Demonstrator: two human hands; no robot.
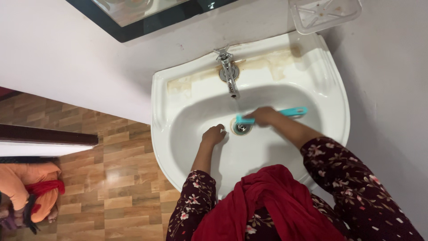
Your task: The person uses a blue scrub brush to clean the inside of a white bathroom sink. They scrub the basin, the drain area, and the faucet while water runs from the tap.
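My right hand (264, 115) grips a turquoise brush (294, 112) by the middle, its head held over the drain (241, 128) of the white wash basin (187, 93). A thin stream of water falls from the chrome tap (228, 71) onto the brush head. My left hand (213, 135) rests in the basin bowl just left of the drain, fingers curled, holding nothing. Both arms wear dark floral sleeves, and a red cloth (272, 205) hangs from my chest over the basin's front edge.
A clear plastic soap tray (324, 14) is fixed to the wall at upper right. A dark-framed mirror (147, 18) hangs above the tap. Brown wood-pattern floor tiles (111, 178) lie at left, where another person in orange (31, 192) crouches at the frame's edge.
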